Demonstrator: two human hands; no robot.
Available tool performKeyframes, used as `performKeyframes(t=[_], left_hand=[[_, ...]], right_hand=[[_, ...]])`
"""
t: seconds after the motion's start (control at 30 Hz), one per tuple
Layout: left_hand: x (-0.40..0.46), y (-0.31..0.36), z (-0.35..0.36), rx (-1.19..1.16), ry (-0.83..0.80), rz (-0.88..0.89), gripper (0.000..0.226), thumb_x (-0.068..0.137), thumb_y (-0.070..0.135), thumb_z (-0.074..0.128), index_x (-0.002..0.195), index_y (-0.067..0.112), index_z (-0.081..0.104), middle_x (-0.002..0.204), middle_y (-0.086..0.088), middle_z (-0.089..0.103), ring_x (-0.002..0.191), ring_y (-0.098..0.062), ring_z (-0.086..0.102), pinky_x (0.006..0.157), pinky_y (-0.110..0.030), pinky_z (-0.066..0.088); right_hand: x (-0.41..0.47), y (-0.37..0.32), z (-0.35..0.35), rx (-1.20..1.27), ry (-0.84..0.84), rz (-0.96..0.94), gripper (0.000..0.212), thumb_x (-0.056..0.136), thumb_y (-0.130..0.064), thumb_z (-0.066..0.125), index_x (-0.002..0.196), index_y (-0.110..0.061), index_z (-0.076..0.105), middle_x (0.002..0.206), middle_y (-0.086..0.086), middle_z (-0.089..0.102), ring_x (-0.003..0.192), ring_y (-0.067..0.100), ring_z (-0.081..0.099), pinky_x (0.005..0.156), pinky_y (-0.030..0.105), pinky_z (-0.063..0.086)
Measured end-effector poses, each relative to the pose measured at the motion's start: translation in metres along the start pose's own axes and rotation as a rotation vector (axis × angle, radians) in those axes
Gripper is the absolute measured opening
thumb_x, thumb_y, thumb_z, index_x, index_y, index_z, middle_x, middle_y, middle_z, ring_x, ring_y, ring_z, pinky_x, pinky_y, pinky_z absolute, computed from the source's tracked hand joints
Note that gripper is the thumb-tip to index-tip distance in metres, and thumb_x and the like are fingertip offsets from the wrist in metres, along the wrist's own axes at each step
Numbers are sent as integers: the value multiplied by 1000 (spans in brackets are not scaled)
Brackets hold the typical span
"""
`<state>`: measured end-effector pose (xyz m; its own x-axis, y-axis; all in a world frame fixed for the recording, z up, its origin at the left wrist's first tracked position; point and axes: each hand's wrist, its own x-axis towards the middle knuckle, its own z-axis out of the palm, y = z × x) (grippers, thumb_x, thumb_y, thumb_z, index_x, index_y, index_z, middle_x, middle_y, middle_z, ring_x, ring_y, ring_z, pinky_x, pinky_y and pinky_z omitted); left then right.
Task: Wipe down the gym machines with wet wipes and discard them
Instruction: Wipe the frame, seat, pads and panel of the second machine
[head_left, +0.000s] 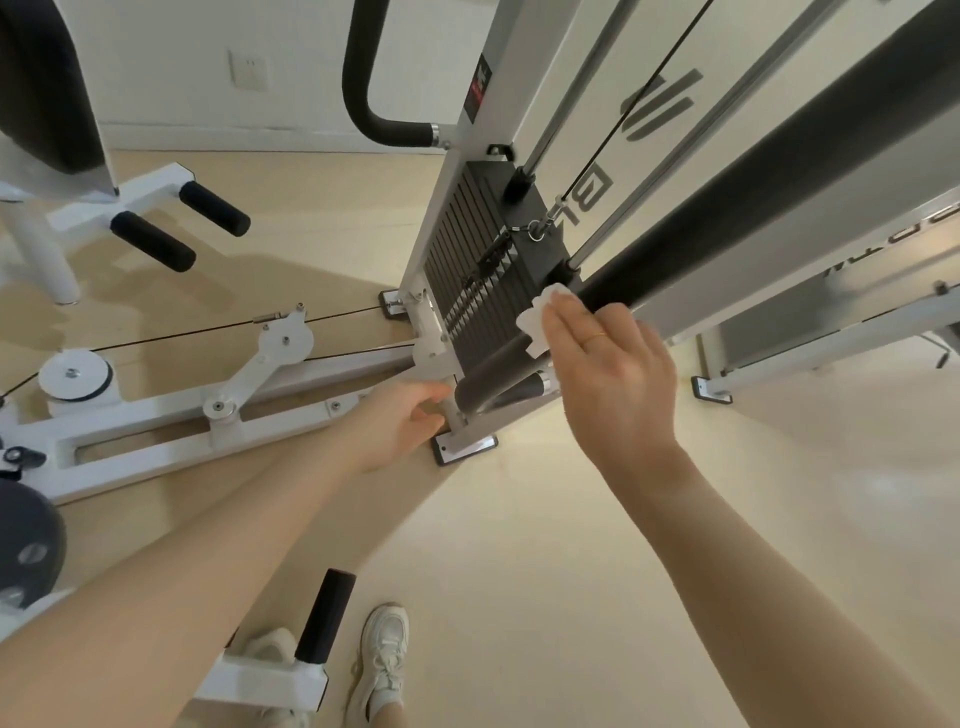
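Note:
A white gym machine (470, 171) with a black weight stack (483, 280) rises in front of me. A long black foam-padded bar (727, 218) slants from upper right down to centre. My right hand (608, 374) lies over the bar's lower part with fingers straight, pressing a white wet wipe (535, 317) against the foam. The wipe sticks out past my fingertips. My left hand (400, 421) reaches under the bar's lower end (493, 374), fingers loosely curled near a metal post; whether it grips anything is hidden.
A white base frame with pulleys (72, 376) and cables runs left along the beige floor. Black foam rollers (150, 239) stick out at upper left. Another padded handle (324, 618) stands by my white shoe (382, 660). A curved black grip (374, 88) hangs above.

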<state>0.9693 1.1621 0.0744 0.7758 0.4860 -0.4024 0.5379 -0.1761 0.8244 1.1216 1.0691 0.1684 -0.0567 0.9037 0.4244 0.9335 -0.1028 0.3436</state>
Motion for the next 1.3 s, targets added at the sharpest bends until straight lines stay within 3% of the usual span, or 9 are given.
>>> performKeyframes(t=[0.13,0.27,0.4,0.57,0.7,0.8,0.93,1.13,1.3], left_hand=[[15,5,4,-111,13,-12,48,97,8,43,143,19,34,142,-10,42,128,-22,42,96,-16,30],[37,-11,17,-244,32,-53,43,100,10,38,141,21,38,145,-3,38,134,-19,35,98,-10,22],[46,-45,33,-376,37,-45,38,98,3,37,133,13,49,141,-6,45,134,-20,38,115,-39,24],[39,-75,26,-382,91,-177,44,94,-6,38,135,10,45,138,-2,47,125,-19,46,108,-31,31],[36,-84,24,-352,114,-210,46,94,-2,41,135,18,46,137,5,48,127,-15,46,111,-35,31],[39,-75,28,-357,109,-182,46,97,3,40,138,23,43,138,8,47,128,-12,44,111,-30,30],[49,-47,43,-370,69,-85,48,100,15,39,143,33,31,141,17,39,130,-3,36,98,-10,25],[62,-35,59,-277,186,9,48,96,14,49,141,26,38,126,15,53,108,7,48,78,9,28],[64,-35,54,-192,184,31,46,97,7,42,140,25,40,132,9,54,119,0,48,101,-13,32]], right_hand=[[1,6,-5,5,50,9,25,82,4,50,98,4,69,102,16,70,64,25,58,53,30,50],[-16,-24,38,76,-96,6,35,78,1,41,98,2,71,102,15,71,59,21,56,47,27,49],[-37,-57,90,97,-166,39,32,74,0,46,91,0,73,93,14,72,55,19,59,44,25,47],[-50,-93,134,131,-505,104,31,53,-1,81,83,-1,73,90,13,71,53,21,63,43,27,49],[-77,-81,154,322,-923,334,24,92,3,41,109,-4,56,106,11,62,92,29,62,75,32,48],[-104,-58,146,538,-681,807,24,92,1,42,101,-3,64,90,11,67,84,28,61,74,30,45],[-94,-44,140,956,-268,1479,24,92,-11,52,109,-13,69,99,3,70,93,18,62,88,27,47],[-62,-85,144,1338,-259,1628,29,95,-7,43,93,-19,70,77,1,60,72,13,51,67,23,43],[-66,-73,129,1539,-98,1539,25,95,-5,46,100,-8,70,80,7,62,72,7,54,72,22,47]])
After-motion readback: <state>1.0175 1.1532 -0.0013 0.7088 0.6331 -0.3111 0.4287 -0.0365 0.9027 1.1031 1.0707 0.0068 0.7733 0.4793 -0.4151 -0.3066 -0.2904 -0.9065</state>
